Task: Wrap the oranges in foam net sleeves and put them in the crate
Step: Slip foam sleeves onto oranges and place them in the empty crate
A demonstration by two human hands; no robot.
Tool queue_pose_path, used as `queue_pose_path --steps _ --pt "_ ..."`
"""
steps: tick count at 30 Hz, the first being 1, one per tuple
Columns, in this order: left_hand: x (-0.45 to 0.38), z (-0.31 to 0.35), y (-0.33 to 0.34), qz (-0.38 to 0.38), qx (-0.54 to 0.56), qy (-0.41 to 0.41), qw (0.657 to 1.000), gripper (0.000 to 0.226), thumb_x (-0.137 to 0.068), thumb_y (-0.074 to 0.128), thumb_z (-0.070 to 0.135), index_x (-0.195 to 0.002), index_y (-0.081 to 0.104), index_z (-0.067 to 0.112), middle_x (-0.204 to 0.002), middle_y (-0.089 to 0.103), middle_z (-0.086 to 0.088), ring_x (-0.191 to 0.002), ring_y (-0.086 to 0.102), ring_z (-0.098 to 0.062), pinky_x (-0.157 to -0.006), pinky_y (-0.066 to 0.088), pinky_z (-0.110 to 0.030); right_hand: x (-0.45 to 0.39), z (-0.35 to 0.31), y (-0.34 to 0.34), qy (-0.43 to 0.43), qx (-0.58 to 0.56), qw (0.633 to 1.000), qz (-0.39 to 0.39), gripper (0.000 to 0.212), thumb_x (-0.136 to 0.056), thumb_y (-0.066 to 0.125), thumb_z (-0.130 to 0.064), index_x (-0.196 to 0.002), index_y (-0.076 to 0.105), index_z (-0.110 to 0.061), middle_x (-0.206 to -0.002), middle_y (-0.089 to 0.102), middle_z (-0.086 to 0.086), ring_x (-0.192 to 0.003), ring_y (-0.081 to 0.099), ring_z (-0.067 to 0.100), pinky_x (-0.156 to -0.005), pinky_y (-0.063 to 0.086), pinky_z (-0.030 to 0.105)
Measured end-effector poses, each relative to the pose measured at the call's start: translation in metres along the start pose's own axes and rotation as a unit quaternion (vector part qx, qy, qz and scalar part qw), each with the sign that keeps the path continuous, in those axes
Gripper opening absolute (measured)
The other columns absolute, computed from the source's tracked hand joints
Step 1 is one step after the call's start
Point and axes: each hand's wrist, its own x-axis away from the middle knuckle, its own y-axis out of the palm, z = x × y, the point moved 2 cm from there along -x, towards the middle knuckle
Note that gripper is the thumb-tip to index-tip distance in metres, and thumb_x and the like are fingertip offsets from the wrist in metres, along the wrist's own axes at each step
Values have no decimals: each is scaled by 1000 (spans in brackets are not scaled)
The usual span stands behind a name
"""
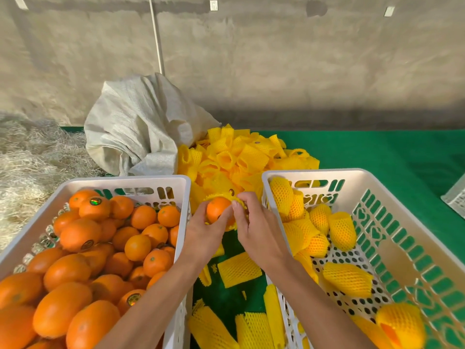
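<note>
Between two white crates, my left hand (201, 233) grips a bare orange (217, 209). My right hand (254, 222) pinches the rim of a yellow foam net sleeve (227, 196) that lies partly over the orange's far side. The left crate (125, 182) is full of unwrapped oranges (80, 248). The right crate (312, 173) holds several oranges in yellow sleeves (339, 230). A heap of empty sleeves (241, 154) lies just beyond my hands.
Loose flat sleeves (239, 269) lie on the green table cover (377, 152) between the crates. A white woven sack (141, 124) slumps behind the left crate, with straw (32, 152) to its left. A concrete wall stands behind. Another white basket's corner (455, 197) shows at far right.
</note>
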Motion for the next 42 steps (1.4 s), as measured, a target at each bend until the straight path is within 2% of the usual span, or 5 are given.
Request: queue_pose_path --steps 9,17,30,37,42 --pt "-6 -8 -2 16 -59 69 996 31 -84 64 55 -95 56 27 -72 55 11 -54 53 1 -50 42 -14 5 0 1 -46 2 999 -20 26 -105 51 -34 -118 60 -14 -73 48 -14 -58 49 12 -47 41 39" --pt "-11 -6 6 -99 109 -44 988 32 -98 59 46 -119 64 22 -106 68 -6 -90 66 -24 -77 57 -41 2 6 6 28 -9 1000 -9 26 -107 43 -34 -124 54 -17 -87 55 -7 -65 46 5 -55 36 26" --pt "-7 -5 -3 34 -110 17 993 48 -89 68 58 -113 64 17 -103 70 3 -90 69 -13 -74 60 -29 1 1 -3 -109 112 988 19 21 -103 52 -23 -112 65 -9 -88 69 3 -59 61 22 -44 41 29" --pt "-8 3 -7 -4 134 -7 991 26 -107 55 22 -132 58 31 -111 70 -11 -87 69 -22 -76 61 -39 -4 14 -3 -69 65 995 15 32 -98 45 -26 -129 55 -19 -125 55 -5 -107 56 10 -79 55 34" --pt "-7 12 -2 -67 268 -53 960 28 -111 47 28 -132 65 24 -118 75 -7 -93 74 -17 -74 59 -29 -3 17 4 -42 80 993 -75 81 -89 65 -50 -155 22 -32 -163 21 -12 -151 23 11 -121 26 36"
